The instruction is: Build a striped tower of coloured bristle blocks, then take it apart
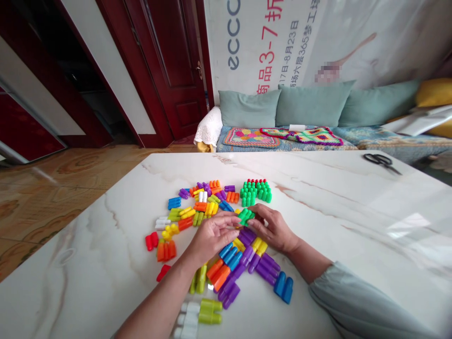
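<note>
Between my two hands is a green plastic building block (pixel 246 215) made of joined rounded pegs, held just above the pile. My right hand (pixel 271 228) grips its right side with thumb and fingers. From the left, the fingertips of my left hand (pixel 214 234) meet the block's other side, fingers partly curled. Below them lie purple blocks (pixel 268 268), blue blocks (pixel 230 255) and orange blocks (pixel 218 274), several of them joined. Beyond my hands stands a cluster of green blocks (pixel 256 192) set upright in rows, with red ones at the back.
Loose blocks in white, yellow, red and lime, such as the red block (pixel 151 241), spread left on the white marbled table (pixel 339 254). Black scissors (pixel 382 161) lie near the far right edge. Behind the table is a sofa with teal cushions (pixel 310 104).
</note>
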`<state>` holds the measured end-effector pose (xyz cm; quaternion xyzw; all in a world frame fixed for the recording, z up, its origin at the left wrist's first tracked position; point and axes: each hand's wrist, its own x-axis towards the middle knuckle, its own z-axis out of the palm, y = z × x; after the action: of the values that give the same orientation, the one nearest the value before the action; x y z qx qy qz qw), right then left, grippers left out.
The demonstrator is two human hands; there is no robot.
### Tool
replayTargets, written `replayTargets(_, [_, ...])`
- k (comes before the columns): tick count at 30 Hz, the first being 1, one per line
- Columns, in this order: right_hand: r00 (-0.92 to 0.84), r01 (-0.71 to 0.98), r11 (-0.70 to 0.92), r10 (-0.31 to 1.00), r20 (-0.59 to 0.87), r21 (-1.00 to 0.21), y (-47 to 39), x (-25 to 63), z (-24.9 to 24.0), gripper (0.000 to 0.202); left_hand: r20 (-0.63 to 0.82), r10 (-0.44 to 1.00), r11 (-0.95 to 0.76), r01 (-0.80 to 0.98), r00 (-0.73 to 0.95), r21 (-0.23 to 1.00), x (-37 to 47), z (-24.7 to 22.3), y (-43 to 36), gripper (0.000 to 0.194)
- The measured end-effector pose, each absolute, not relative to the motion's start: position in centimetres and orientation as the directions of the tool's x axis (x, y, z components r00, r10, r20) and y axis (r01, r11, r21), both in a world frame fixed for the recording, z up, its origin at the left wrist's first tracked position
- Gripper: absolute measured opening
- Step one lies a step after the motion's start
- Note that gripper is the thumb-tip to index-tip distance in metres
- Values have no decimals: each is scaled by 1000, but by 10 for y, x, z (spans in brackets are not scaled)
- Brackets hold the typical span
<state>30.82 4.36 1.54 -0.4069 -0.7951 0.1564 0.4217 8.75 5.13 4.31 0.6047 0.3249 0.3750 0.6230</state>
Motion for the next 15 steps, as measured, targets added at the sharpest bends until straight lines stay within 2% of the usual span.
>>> replayTargets(4, [-202,501,607,775,599,-617,42,308,14,15,58,825,-39,-44,562,998,88,42,51,33])
replayTargets(8, [120,568,508,728,675,-648,43,312,15,13,75,834,-68,-33,547,997,86,41,54,34])
replayTargets(10, [225,629,421,705,672,-653,45,316,15,13,71,834,-66,-28,547,997,86,42,54,34])
replayTargets(15, [240,780,188,790,564,-597,52,323,8,15,67,836,-67,-21,544,998,87,44,53,34])
